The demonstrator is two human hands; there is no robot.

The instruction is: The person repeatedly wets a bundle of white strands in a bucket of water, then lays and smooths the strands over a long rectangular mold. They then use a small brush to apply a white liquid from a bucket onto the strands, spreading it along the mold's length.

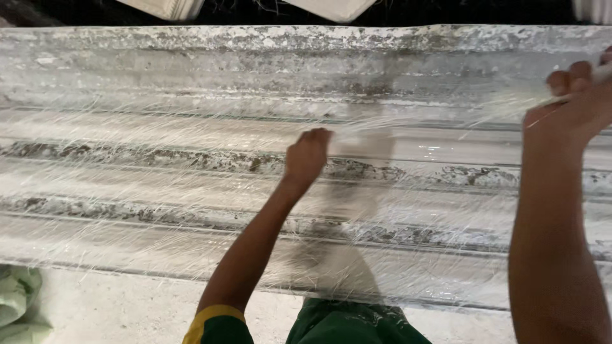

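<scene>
Head view looked down on a wide corrugated sheet (159, 185), grey-white w/ dark flaky patches along its ridges, filling most of the frame from 9 to 3 o'clock. Thin clear film (191, 146), stretched and wrinkled into fine white streaks, lay over the sheet.

Left hand (307, 156) sat near centre, fingers curled closed into a loose fist, pinching a gathered bunch of the film at its top edge; arm ran down toward 6 o'clock. Film fanned out from that fist toward 9 and 3 o'clock.

Right hand (577, 102) was at 2–3 o'clock, near the frame edge, fingers closed around a twisted strand of the same film; a pale bit of something poked out past the knuckles, too cut off to tell what. Right forearm ran down to 5 o'clock. Hands were well apart, film pulled taut between them.

Green clothing w/ a yellow sleeve band (213, 315) showed at 6 o'clock. Pale concrete floor (115, 306) ran along the bottom edge. Crumpled light-green bag (16, 302) lay at 8 o'clock. White slabs (331, 7) sat at 12 o'clock against a dark background.
</scene>
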